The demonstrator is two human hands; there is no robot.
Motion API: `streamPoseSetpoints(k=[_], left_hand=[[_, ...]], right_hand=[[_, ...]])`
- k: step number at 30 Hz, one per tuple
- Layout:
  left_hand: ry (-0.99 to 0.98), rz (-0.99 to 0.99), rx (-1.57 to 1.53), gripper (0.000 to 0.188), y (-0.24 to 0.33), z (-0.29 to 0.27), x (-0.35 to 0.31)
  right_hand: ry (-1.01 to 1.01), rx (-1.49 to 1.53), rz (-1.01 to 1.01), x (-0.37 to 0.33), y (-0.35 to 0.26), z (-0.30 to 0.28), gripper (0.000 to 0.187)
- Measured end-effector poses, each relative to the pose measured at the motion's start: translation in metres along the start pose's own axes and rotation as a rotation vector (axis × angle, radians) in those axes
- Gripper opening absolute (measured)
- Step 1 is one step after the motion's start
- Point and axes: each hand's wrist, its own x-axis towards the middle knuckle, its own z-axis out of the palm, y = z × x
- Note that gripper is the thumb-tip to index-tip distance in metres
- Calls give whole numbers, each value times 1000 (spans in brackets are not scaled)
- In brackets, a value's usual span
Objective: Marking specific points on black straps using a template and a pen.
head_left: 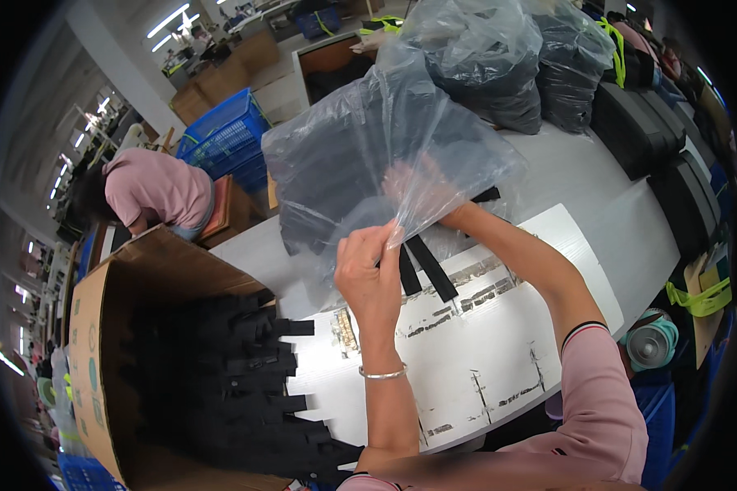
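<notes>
1. A clear bag point(327, 155) is pinched by the left hand point(367, 266).
2. The right hand point(422, 186) is seen through plastic; its grip cannot be told.
3. The bag is spread beyond both hands.

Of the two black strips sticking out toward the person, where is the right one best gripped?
Probably at the near, free end of that black strip, coming from the person's side with a pinch grip across its narrow width. That end appears uncovered on the white board, while its far end disappears at the clear plastic bag.
</notes>
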Motion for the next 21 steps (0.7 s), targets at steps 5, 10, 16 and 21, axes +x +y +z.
streamPoseSetpoints(k=[5, 10, 16, 21], left_hand=[[-29, -18, 13, 15, 4, -2, -1], [25, -5, 18, 21, 3, 4, -3], [92, 20, 43, 19, 8, 3, -2], [135, -44, 52, 22, 11, -1, -2]], right_hand=[[-117, -36, 51, 53, 26, 14, 48], [20, -90, 72, 87, 48, 54, 50], [18, -174, 147, 136, 72, 107, 42], [-19, -115, 219, 149, 55, 116, 43]])
